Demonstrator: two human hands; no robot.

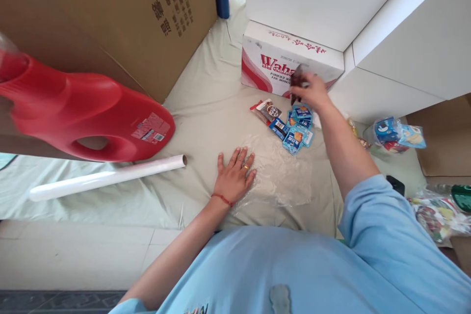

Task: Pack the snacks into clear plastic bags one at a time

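Pale green cloth (pixel 198 108): I see it wrinkled across mid-frame.
Clear plastic (pixel 283 181): flat, right of centre.
Blue packets (pixel 294 140): heaped, right of centre.
Carton (pixel 253 71): upper centre.
White roll (pixel 110 176): left.

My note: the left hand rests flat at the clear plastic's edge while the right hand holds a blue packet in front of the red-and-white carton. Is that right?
Not blue: in the head view, the right hand holds a dark brown item in front of the red-and-white carton. The left hand does rest flat at the clear plastic's edge.
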